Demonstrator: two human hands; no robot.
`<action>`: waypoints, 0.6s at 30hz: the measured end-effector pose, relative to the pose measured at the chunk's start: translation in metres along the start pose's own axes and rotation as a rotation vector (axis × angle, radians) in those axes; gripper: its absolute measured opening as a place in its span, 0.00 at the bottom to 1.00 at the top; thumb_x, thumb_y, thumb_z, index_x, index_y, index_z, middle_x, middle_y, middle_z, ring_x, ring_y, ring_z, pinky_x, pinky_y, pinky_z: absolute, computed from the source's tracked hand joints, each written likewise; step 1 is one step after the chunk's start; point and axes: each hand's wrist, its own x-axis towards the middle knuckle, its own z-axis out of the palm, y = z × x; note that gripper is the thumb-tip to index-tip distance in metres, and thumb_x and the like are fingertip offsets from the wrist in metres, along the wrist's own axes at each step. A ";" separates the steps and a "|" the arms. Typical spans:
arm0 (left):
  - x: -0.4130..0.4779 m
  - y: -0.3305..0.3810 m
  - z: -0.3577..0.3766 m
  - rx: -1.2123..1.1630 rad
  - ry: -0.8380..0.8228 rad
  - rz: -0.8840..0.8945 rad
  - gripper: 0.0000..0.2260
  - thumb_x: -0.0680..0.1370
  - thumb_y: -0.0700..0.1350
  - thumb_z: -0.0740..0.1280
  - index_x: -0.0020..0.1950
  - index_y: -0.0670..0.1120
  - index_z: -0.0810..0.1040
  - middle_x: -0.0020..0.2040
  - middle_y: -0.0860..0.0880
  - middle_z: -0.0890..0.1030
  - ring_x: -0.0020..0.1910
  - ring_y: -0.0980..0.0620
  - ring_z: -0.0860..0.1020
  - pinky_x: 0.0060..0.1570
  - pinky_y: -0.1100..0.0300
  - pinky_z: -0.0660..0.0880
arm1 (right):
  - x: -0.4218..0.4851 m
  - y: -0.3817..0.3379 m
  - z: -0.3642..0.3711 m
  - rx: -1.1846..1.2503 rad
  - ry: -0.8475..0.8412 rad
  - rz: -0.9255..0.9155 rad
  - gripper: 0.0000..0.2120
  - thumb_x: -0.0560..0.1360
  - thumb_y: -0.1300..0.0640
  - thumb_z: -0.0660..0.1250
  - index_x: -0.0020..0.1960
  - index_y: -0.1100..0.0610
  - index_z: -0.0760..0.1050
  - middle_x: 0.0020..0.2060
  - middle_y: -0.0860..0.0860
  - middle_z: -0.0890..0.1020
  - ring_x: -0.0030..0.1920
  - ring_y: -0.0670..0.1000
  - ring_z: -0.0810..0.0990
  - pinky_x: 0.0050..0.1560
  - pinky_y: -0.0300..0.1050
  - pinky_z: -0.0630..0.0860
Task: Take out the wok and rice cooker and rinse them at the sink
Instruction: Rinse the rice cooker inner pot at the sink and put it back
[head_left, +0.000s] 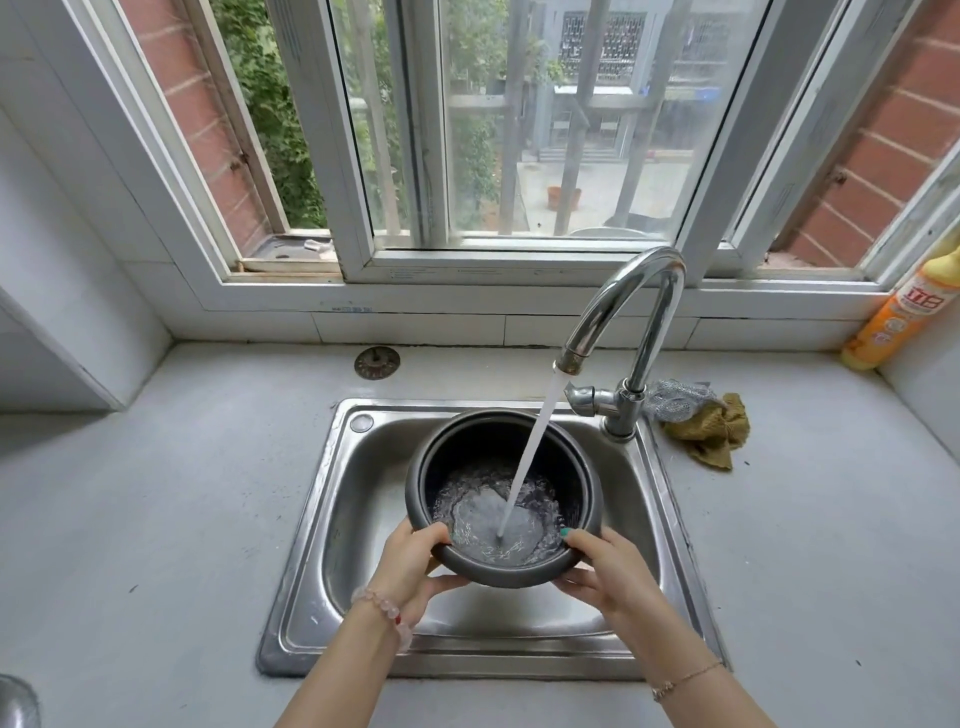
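Observation:
The dark grey rice cooker pot (467, 452) hangs over the steel sink (332, 499), tilted a little toward me. My left hand (415, 566) grips its near-left rim, thumb inside. My right hand (602, 571) grips the near-right rim the same way. Water runs from the chrome faucet (634, 312) in a white stream into the pot, where it swirls over the bottom. The wok is not in view.
A yellow cloth (711, 431) and a steel scourer (675, 400) lie right of the faucet base. An orange detergent bottle (904, 312) leans in the back right corner. A round drain strainer (377, 362) lies on the grey counter behind the sink. The window frame runs along the back.

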 end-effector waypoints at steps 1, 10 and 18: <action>0.001 0.001 0.000 -0.014 -0.002 -0.002 0.08 0.74 0.30 0.58 0.46 0.40 0.73 0.33 0.45 0.72 0.36 0.45 0.74 0.35 0.45 0.79 | 0.003 -0.003 -0.001 -0.039 0.002 -0.011 0.10 0.75 0.62 0.66 0.55 0.61 0.75 0.44 0.57 0.82 0.43 0.58 0.83 0.41 0.49 0.79; -0.006 -0.009 -0.007 0.052 0.008 -0.060 0.07 0.71 0.29 0.60 0.41 0.39 0.73 0.31 0.44 0.73 0.34 0.45 0.74 0.33 0.50 0.78 | 0.032 -0.081 0.000 -0.588 0.209 -0.626 0.21 0.75 0.56 0.68 0.67 0.54 0.69 0.62 0.50 0.75 0.63 0.50 0.73 0.62 0.45 0.69; -0.018 -0.016 -0.008 0.028 0.013 -0.103 0.07 0.72 0.30 0.60 0.38 0.40 0.71 0.35 0.44 0.69 0.34 0.45 0.72 0.35 0.48 0.78 | 0.082 -0.137 0.038 -0.990 0.207 -0.724 0.24 0.75 0.57 0.67 0.68 0.60 0.68 0.65 0.57 0.73 0.65 0.57 0.71 0.61 0.47 0.68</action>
